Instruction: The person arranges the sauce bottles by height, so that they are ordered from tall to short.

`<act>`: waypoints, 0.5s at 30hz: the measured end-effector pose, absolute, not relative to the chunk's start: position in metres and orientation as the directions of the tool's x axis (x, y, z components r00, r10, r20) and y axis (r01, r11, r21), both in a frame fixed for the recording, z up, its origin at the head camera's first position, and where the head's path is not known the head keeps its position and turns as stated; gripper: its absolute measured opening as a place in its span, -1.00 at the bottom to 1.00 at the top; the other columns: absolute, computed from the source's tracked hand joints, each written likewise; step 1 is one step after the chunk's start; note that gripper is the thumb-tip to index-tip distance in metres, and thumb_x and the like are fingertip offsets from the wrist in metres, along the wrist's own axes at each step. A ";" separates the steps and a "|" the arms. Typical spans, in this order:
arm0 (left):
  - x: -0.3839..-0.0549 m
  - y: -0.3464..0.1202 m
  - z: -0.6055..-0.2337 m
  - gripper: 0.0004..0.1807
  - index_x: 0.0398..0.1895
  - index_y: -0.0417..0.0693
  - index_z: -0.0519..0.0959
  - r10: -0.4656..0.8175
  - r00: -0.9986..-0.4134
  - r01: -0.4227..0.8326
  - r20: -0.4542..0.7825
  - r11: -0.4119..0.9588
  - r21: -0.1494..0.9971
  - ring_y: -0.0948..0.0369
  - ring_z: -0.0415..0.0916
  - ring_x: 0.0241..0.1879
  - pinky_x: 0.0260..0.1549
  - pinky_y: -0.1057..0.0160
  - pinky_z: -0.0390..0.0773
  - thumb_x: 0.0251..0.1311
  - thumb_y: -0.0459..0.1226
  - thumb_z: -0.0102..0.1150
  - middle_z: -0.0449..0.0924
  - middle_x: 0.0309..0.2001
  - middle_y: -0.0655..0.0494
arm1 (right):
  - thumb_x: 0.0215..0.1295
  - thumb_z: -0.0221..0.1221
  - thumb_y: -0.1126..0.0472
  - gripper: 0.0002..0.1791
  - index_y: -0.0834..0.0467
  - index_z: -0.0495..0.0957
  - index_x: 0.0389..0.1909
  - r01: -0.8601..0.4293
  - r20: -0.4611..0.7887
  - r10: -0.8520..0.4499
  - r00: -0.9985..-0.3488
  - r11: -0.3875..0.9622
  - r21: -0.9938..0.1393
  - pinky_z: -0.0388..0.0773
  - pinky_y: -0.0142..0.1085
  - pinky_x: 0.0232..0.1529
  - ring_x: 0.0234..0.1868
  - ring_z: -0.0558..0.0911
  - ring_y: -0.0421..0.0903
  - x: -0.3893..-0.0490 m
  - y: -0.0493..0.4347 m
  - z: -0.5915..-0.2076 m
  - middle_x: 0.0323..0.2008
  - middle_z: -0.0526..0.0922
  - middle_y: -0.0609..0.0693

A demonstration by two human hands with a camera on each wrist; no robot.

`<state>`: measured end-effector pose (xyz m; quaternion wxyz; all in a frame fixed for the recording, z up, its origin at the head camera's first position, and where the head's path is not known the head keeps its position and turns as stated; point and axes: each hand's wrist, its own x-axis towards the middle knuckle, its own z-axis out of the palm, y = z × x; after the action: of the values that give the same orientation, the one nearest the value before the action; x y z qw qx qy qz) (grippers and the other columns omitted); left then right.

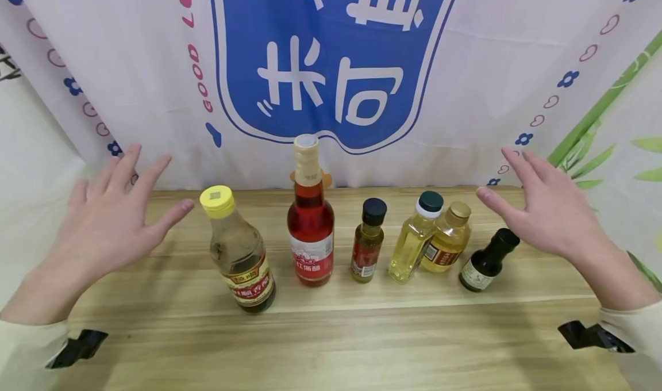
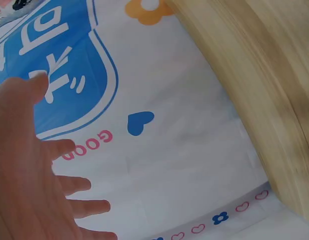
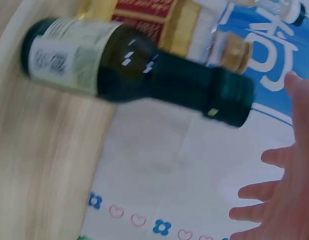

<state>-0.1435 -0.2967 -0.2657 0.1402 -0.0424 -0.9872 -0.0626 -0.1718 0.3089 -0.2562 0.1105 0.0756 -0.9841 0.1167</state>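
Observation:
My left hand is held up with spread fingers, left of a yellow-capped bottle of dark sauce, apart from it. On the other side my right hand hovers with straight fingers, nearest a small dark green bottle and holding nothing. Between the hands, in a loose row, stand a tall red bottle, a small black-capped bottle, a clear oil bottle with a green cap, and a gold-capped oil bottle. The dark green bottle looms close in the right wrist view.
All the bottles stand on a wooden table. Behind its far edge hangs a white cloth with a blue printed panel and characters. Green bamboo leaves are printed on the white covering at the right.

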 end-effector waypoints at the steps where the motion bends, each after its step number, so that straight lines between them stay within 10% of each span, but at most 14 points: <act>1: -0.143 -0.296 -0.265 -0.06 0.74 0.02 0.02 0.070 -0.950 0.114 0.304 0.985 0.131 -0.46 -0.16 0.64 0.37 -0.70 -0.08 0.52 0.31 -0.08 -0.32 0.73 -0.31 | 0.55 0.02 -0.36 -0.01 0.01 -0.14 0.75 -0.191 0.244 -0.128 -0.961 0.948 -0.254 -0.02 0.57 0.47 0.61 0.04 0.57 -0.171 0.306 -0.254 0.70 -0.06 0.37; 7: -0.136 -0.284 -0.261 -0.30 0.63 -0.08 0.26 0.043 -0.880 0.231 0.473 0.909 0.346 -0.36 0.21 0.54 0.42 -0.50 0.22 0.60 0.08 -0.02 0.21 0.62 -0.29 | 0.62 0.03 -0.21 -0.23 -0.14 0.05 0.72 -0.262 0.323 -0.104 -0.941 0.827 -0.497 0.14 0.48 0.50 0.63 0.20 0.39 -0.162 0.279 -0.237 0.67 0.18 0.18; 10: -0.131 -0.273 -0.261 -0.44 0.54 -0.02 0.42 -0.011 -0.827 0.302 0.563 0.835 0.461 0.08 0.49 0.40 0.39 0.11 0.46 0.58 -0.04 0.06 0.50 0.45 -0.24 | 0.60 0.10 -0.18 -0.32 -0.23 0.21 0.65 -0.296 0.375 -0.072 -0.924 0.756 -0.584 0.35 0.11 0.57 0.58 0.37 0.21 -0.156 0.258 -0.230 0.60 0.37 0.04; 15: -0.123 -0.256 -0.261 -0.59 0.40 0.08 0.57 -0.086 -0.776 0.387 0.625 0.717 0.579 0.77 0.47 0.04 0.00 0.72 0.36 0.58 -0.13 0.09 0.66 0.14 0.53 | 0.51 0.28 -0.04 -0.34 -0.13 0.37 0.56 -0.379 0.425 -0.078 -0.902 0.613 -0.693 0.44 -0.60 0.37 0.46 0.53 -0.04 -0.151 0.220 -0.222 0.47 0.55 0.02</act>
<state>-0.1226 -0.2556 -0.2606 0.3236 -0.0866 -0.8682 -0.3660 -0.1508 0.2198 -0.2222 0.1793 0.1297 -0.8800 0.4202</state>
